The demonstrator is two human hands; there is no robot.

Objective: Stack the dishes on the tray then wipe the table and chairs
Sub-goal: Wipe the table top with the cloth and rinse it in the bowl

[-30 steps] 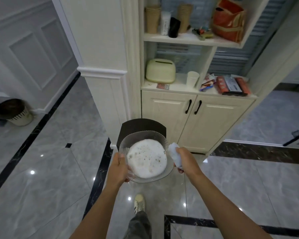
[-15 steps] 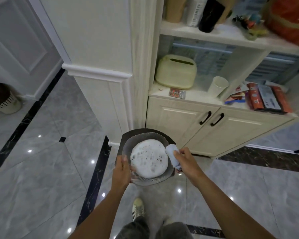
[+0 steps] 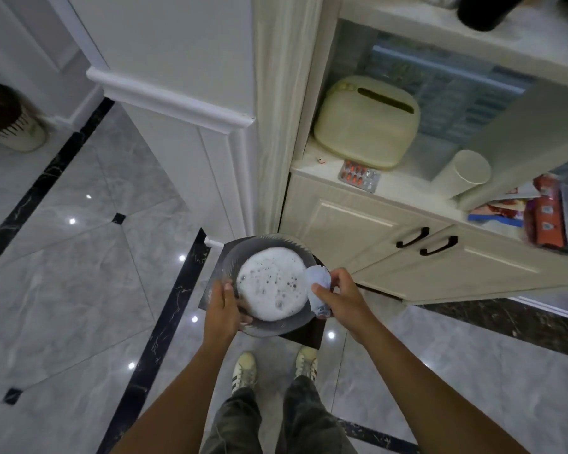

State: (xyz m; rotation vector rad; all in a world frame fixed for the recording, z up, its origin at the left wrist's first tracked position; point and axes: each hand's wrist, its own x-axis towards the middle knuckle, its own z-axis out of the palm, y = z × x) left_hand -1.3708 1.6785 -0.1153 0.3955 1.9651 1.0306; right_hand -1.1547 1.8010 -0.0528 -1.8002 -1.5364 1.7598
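Observation:
A clear ribbed glass bowl (image 3: pixel 269 249) full of white foamy water is held over a dark brown bin (image 3: pixel 309 334) on the floor. My left hand (image 3: pixel 223 306) grips the bowl's left rim, thumb over the edge. My right hand (image 3: pixel 336 298) holds a crumpled pale blue cloth (image 3: pixel 317 283) against the bowl's right rim. The bowl is roughly level. Most of the bin is hidden under the bowl.
A cream cabinet (image 3: pixel 358 231) with black handles stands just ahead, its open shelf holding a yellow tissue box (image 3: pixel 364 121), a pill blister (image 3: pixel 358 175), a paper cup (image 3: pixel 466 172) and packets. A white pillar (image 3: pixel 184 93) rises at the left. Another bin (image 3: pixel 10 119) sits far left. My shoes (image 3: pixel 243 371) are on grey marble floor.
I have stepped closer to the cabinet and bin. The bowl, carried in both hands with the cloth, now sits lower and directly over the dark bin.

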